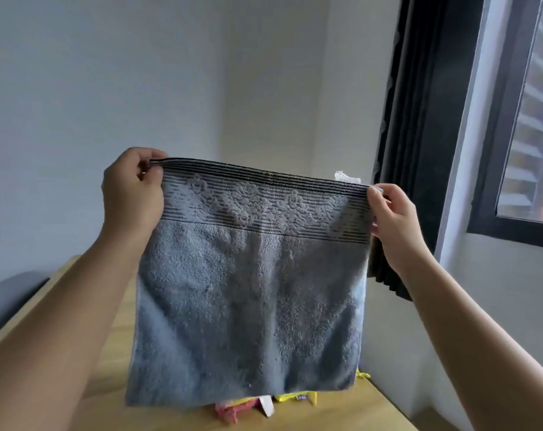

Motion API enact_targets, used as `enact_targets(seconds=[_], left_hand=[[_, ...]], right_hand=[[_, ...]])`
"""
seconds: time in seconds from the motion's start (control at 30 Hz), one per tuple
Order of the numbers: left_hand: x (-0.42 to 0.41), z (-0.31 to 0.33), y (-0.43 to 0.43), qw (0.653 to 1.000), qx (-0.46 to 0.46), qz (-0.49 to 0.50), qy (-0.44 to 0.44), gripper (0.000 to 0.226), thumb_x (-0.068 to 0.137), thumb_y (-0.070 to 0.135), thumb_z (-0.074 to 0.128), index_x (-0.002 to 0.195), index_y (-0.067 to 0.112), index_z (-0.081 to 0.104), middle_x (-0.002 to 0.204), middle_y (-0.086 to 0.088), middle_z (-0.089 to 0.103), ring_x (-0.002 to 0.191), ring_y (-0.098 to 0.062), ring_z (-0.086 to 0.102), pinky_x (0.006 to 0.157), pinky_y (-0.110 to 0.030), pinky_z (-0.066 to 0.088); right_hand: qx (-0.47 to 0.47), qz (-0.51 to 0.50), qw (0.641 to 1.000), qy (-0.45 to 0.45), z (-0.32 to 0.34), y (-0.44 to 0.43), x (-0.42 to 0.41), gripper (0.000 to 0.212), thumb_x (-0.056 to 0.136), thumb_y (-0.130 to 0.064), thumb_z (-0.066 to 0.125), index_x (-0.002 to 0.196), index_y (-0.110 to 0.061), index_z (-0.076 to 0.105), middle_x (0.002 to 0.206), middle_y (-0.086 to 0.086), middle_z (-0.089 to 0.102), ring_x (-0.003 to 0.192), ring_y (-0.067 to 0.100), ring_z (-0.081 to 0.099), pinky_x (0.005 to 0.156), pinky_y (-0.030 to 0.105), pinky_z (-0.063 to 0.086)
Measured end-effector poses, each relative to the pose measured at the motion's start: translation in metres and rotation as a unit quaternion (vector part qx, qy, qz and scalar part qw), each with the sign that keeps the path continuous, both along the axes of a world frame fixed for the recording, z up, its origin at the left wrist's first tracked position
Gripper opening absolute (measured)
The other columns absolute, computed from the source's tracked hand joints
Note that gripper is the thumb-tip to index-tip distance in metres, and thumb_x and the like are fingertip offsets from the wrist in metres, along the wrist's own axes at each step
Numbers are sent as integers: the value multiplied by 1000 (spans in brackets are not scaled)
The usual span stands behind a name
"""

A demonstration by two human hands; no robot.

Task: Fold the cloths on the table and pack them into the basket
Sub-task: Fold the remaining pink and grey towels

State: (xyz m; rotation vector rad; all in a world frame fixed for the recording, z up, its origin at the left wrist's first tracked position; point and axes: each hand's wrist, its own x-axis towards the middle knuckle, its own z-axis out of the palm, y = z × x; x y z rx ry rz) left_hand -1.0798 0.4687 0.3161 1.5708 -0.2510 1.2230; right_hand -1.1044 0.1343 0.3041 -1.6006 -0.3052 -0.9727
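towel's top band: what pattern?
Thin dark horizontal stripes with a woven floral motif on the grey-blue towel, head view.

Both arms are reaching forward and up, forearms bare, elbows out of frame. Left hand (pixel 133 189) is curling into a loose fist, thumb and fingers pinching at its upper right, knuckles facing camera. Right hand (pixel 394 219) is sitting slightly lower, thumb and fingertips pinching at its upper left, wrist bending back. Hands are well apart.
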Motion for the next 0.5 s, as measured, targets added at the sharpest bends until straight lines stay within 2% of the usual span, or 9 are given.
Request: enact_targets(seconds=[0.1,0.17,0.23,0.3,0.37,0.43,0.5], left_hand=[[3,10,-4,998,-35,-46,1,31,85,1,48,89,30,58,87,-5,62,73,-16,55,68,-30,44],[10,11,-4,995,-56,-69,39,30,87,3,51,102,28,57,93,-4,63,80,-17,57,74,-30,45],[19,6,-1,990,-57,-94,92,27,89,7,54,114,17,59,97,-4,62,87,-18,58,79,-30,44],[24,-3,-1,982,-51,-125,131,18,91,9,55,106,11,65,90,-5,64,87,-19,57,77,-31,42],[25,-12,-1,975,-63,-146,157,15,91,10,55,102,11,65,92,-7,64,87,-20,57,78,-34,42],[24,-20,-2,968,-74,-164,177,13,91,8,54,97,15,63,88,-5,64,85,-21,58,79,-37,44],[22,-25,-2,960,-83,-181,195,15,90,7,52,85,17,62,81,-5,61,79,-22,56,75,-39,43]], right_hand=[[10,-8,1000,-10,10,-7,-1,22,95,-24,56,103,-3,62,75,-6,64,70,7,57,70,30,49],[-2,6,1000,6,12,-12,-2,29,92,-29,61,101,-2,63,80,0,67,75,12,61,75,35,51],[-26,10,999,42,8,-19,-2,44,85,-40,67,95,3,61,80,8,60,75,22,53,74,41,47],[-22,32,996,83,1,-22,1,38,89,-32,63,96,6,60,84,13,57,79,24,50,77,45,46],[0,58,992,110,-9,-23,3,25,95,-22,56,97,3,62,86,11,63,80,24,57,78,41,52],[38,92,987,129,-19,-21,4,20,99,-18,48,92,-6,63,80,3,65,73,16,62,64,31,55],[57,103,983,139,-27,-18,7,22,101,-19,44,89,-11,61,78,1,64,70,14,62,60,31,54]])
